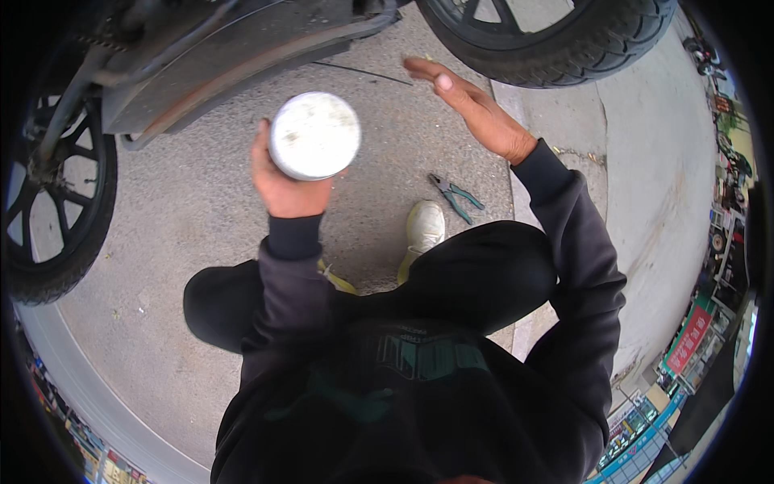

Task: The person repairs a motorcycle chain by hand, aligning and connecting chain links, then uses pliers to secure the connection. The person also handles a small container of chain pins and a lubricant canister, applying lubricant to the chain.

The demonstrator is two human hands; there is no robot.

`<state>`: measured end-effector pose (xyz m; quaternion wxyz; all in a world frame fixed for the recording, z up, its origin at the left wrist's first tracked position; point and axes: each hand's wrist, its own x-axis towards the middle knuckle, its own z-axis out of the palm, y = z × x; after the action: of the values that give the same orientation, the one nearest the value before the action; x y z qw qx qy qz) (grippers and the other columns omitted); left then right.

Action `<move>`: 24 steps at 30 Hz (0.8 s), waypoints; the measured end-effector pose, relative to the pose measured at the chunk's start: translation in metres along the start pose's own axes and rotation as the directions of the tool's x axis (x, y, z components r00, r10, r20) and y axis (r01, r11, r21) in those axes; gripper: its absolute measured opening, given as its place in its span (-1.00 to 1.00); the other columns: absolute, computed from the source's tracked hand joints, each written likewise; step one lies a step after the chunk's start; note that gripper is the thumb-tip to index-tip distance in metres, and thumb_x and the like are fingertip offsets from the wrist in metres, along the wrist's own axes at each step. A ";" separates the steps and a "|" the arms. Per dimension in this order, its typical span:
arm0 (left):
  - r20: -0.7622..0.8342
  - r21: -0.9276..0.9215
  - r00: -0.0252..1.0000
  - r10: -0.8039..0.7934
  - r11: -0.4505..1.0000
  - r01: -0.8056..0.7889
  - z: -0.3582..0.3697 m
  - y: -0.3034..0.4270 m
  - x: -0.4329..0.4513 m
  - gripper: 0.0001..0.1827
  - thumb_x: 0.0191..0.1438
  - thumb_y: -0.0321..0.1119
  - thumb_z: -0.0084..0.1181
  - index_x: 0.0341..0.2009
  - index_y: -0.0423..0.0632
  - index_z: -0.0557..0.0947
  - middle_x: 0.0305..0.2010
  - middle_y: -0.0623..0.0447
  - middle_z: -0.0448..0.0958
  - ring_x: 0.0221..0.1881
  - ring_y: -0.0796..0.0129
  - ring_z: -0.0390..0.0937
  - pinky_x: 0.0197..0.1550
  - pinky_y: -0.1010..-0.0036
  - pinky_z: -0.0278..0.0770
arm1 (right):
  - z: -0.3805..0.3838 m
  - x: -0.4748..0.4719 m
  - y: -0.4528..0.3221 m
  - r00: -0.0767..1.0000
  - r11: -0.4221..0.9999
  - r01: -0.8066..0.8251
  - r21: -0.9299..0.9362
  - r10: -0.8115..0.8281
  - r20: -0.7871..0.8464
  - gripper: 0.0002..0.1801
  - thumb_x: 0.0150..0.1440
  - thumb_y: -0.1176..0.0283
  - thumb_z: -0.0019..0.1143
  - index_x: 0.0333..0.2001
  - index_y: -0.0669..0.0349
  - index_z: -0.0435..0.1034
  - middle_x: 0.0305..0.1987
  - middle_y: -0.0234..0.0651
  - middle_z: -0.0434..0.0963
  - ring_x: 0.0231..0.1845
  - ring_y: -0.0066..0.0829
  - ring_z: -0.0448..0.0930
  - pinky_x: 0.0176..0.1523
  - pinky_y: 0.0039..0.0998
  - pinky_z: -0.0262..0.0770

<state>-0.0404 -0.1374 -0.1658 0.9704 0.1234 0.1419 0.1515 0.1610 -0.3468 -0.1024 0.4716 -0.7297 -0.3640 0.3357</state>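
A round white container (315, 136), with dark smudges on its top, rests in my left hand (290, 190). My fingers curl around its left side, and part of their grip is hidden beneath it. To the right, my right hand (481, 115) is raised with nothing in it, thumb apart from the fingers. It appears just below a black motorcycle tire (562, 63), though whether they touch is hard to tell. Combination pliers (453, 196) with green handles lie on the pavement below that hand. A thin dark cable or rod (366, 72) lies between both hands, farther up.
The two-wheeler's dirty underbody panel (242, 60) and metal stand (136, 142) extend across the upper left. Its other spoked wheel (66, 193) stands at far left. My white shoe (425, 224) is close to the pliers. A seam (513, 193) divides rough pavement from smoother concrete.
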 end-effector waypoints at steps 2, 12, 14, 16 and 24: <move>0.014 0.028 0.999 0.031 0.999 -0.032 0.003 -0.001 -0.003 -0.10 0.20 0.28 0.01 0.41 -0.15 0.32 0.39 -0.29 0.33 0.31 -0.34 0.39 -0.27 0.04 0.75 | -0.022 -0.052 0.086 0.930 0.815 -0.365 -0.450 0.344 -0.132 -0.29 0.38 -0.18 -0.14 0.24 0.22 0.43 0.20 0.13 0.55 0.25 0.12 0.53 0.31 -0.09 0.45; -0.002 0.122 0.990 -0.141 0.983 0.140 0.055 -0.020 -0.016 -0.06 0.31 0.36 -0.20 0.42 -0.23 0.29 0.21 -0.30 0.50 0.21 -0.25 0.47 0.30 -0.05 0.41 | 0.110 -0.242 0.392 0.950 0.492 -0.307 -0.815 0.213 -0.229 -0.45 0.19 0.09 0.09 0.21 0.06 0.39 -0.11 -0.18 0.55 -0.11 -0.06 0.64 -0.34 -0.01 0.58; 0.100 0.182 0.954 -0.282 0.948 0.261 0.076 -0.019 -0.001 -0.06 0.30 0.39 -0.17 0.42 -0.19 0.29 0.23 -0.35 0.47 0.24 -0.30 0.45 0.27 0.00 0.47 | 0.103 -0.277 0.439 0.949 0.333 -0.311 -0.890 0.155 -0.273 -0.47 0.21 0.09 0.03 0.21 0.05 0.38 -0.13 -0.21 0.55 -0.16 -0.08 0.65 -0.39 0.00 0.57; 0.181 0.144 0.903 -0.390 0.919 0.368 0.097 -0.021 0.001 -0.13 0.36 0.32 -0.20 0.45 -0.15 0.24 0.31 -0.35 0.41 0.36 -0.31 0.36 0.35 0.02 0.41 | 0.097 -0.253 0.460 0.934 0.302 -0.354 -0.885 0.169 -0.316 -0.50 0.22 0.11 0.01 0.19 0.04 0.38 -0.11 -0.20 0.56 -0.15 -0.08 0.66 -0.34 0.01 0.57; -0.007 0.043 0.672 -0.740 0.671 0.740 0.032 -0.040 0.005 -0.35 0.41 0.13 -0.09 0.32 -0.15 0.42 0.32 -0.20 0.50 0.24 0.01 0.56 0.29 0.20 0.54 | 0.001 -0.153 0.263 0.777 0.339 -0.524 -0.782 0.565 -0.276 -0.65 0.23 0.19 0.09 0.04 0.07 0.47 -0.05 -0.18 0.64 -0.02 -0.12 0.69 -0.11 -0.07 0.62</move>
<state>-0.0152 -0.1789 -0.1482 0.9466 0.0765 0.1778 -0.2579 0.1387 -0.5529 -0.3257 -0.0762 -0.9316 -0.2226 0.2771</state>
